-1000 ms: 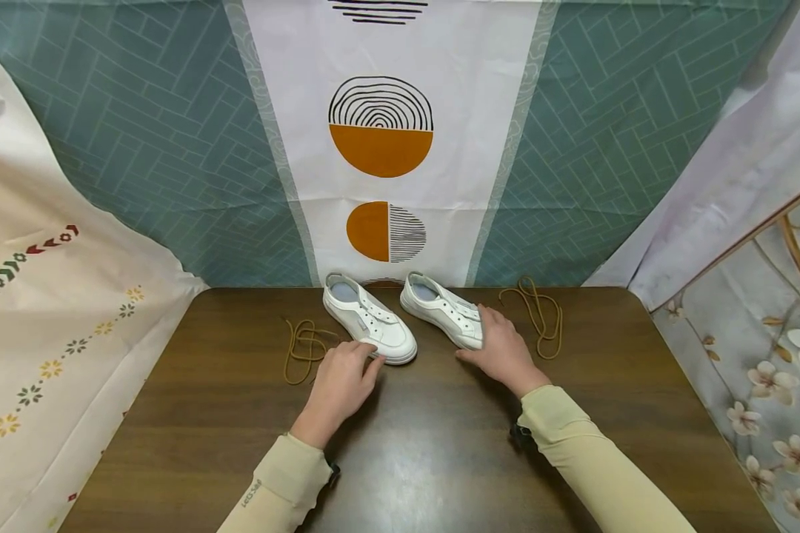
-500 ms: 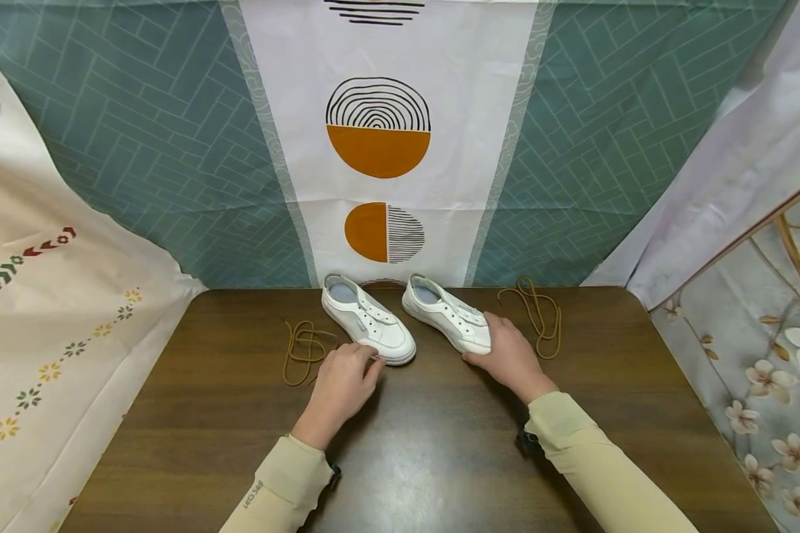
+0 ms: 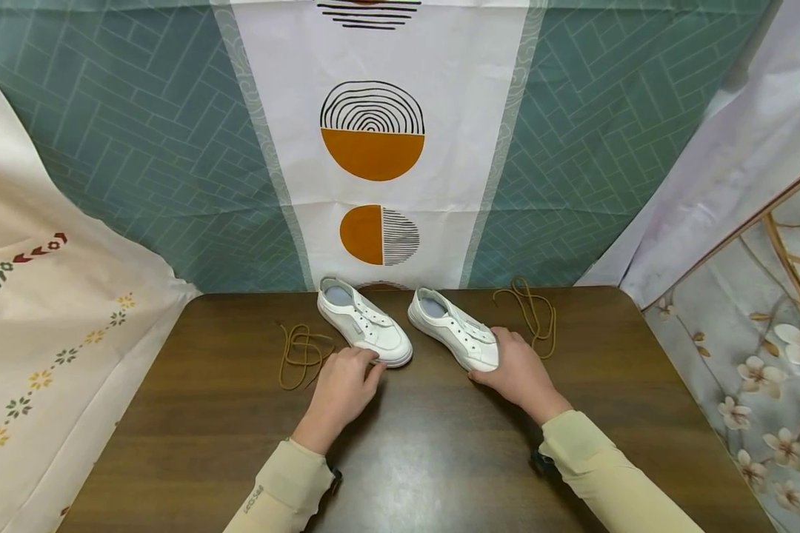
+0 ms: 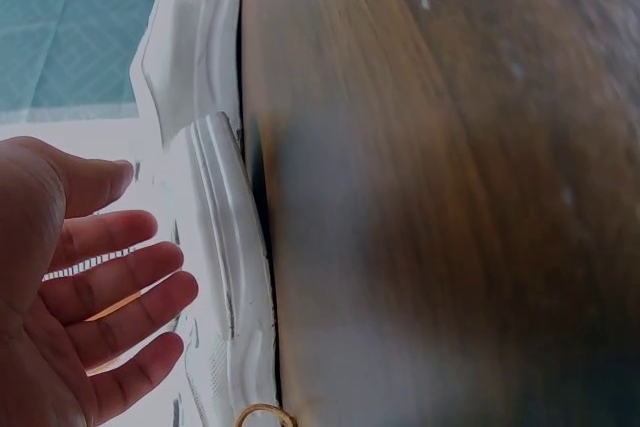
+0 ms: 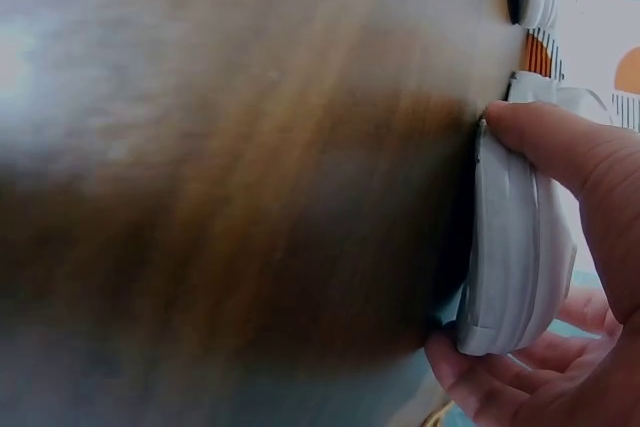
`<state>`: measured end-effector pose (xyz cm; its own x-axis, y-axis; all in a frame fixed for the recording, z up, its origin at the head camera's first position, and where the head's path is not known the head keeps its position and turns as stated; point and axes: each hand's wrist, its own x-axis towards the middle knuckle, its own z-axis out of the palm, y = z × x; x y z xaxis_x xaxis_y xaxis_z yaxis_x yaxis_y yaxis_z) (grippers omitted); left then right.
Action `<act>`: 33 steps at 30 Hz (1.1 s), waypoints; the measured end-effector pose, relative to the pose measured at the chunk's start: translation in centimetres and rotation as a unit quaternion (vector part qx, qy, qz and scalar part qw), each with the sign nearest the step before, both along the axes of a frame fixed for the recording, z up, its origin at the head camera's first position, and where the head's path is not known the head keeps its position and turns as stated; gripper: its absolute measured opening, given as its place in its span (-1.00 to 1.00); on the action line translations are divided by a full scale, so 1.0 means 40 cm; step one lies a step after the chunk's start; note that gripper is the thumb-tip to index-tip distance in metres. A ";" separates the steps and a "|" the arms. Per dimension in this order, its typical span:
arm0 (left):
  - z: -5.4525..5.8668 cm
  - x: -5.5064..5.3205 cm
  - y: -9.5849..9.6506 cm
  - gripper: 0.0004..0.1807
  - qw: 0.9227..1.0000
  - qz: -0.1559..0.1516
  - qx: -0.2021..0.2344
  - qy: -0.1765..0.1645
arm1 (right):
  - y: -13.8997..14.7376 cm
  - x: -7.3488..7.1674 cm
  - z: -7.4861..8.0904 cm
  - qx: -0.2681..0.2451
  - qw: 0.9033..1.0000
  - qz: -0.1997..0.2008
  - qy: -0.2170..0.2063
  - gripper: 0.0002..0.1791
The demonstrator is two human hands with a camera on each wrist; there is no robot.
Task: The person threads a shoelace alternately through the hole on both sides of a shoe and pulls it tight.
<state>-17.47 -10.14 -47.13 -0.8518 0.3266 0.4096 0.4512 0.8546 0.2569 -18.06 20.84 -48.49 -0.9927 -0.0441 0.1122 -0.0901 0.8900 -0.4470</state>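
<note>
Two white sneakers, with their lace holes bare, stand near the far edge of the table, toes angled to the front right. My right hand (image 3: 520,374) grips the toe of the right sneaker (image 3: 463,337). In the right wrist view the thumb (image 5: 545,142) presses one side of its sole (image 5: 500,247) and the fingers wrap the other side. My left hand (image 3: 343,385) hovers at the toe of the left sneaker (image 3: 373,329), holding nothing. Its fingers (image 4: 120,282) are spread and relaxed beside that shoe in the left wrist view.
A brown shoelace (image 3: 300,357) lies loosely looped left of the sneakers, and another shoelace (image 3: 540,314) lies at the right. The wooden table (image 3: 427,459) ends at a patterned cloth backdrop (image 3: 373,163). Hanging fabric (image 3: 753,311) borders the right side.
My right hand has drawn the right sneaker toward me and a little to the right, widening the gap between the two shoes. The left hand has stayed by the left toe.
</note>
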 end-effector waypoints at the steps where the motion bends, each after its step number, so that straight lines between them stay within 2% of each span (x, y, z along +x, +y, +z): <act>1: 0.000 0.000 -0.002 -0.81 1.000 0.001 0.000 -0.001 | 0.002 0.005 -0.001 0.000 1.000 0.002 0.001 0.01; 10: 0.005 -0.009 -0.014 -0.81 1.000 0.018 0.005 -0.018 | 0.008 0.038 0.002 0.017 1.000 0.013 0.004 0.04; 14: 0.008 -0.013 -0.011 -0.81 1.000 0.010 0.007 -0.023 | 0.020 0.038 0.028 0.034 0.999 0.013 -0.008 0.07; 19: 0.011 -0.019 0.000 -0.80 1.000 0.001 0.010 -0.019 | 0.074 -0.003 0.082 0.010 1.000 -0.029 -0.003 -0.10; 22: 0.013 -0.020 0.006 -0.81 1.000 -0.005 0.009 -0.017 | 0.116 -0.038 0.096 0.018 0.998 -0.066 0.000 -0.22; 26: 0.010 -0.017 0.015 -0.83 1.000 -0.013 0.002 -0.013 | 0.158 -0.065 0.076 0.054 0.993 -0.095 -0.055 -0.09; 29: 0.011 -0.017 0.019 -0.83 1.000 -0.013 -0.008 -0.009 | 0.170 -0.074 0.048 0.067 0.988 -0.101 -0.095 0.01; 33: 0.014 -0.019 0.022 -0.81 1.000 -0.012 -0.015 -0.010 | 0.176 -0.073 0.016 0.082 0.987 -0.094 -0.100 -0.10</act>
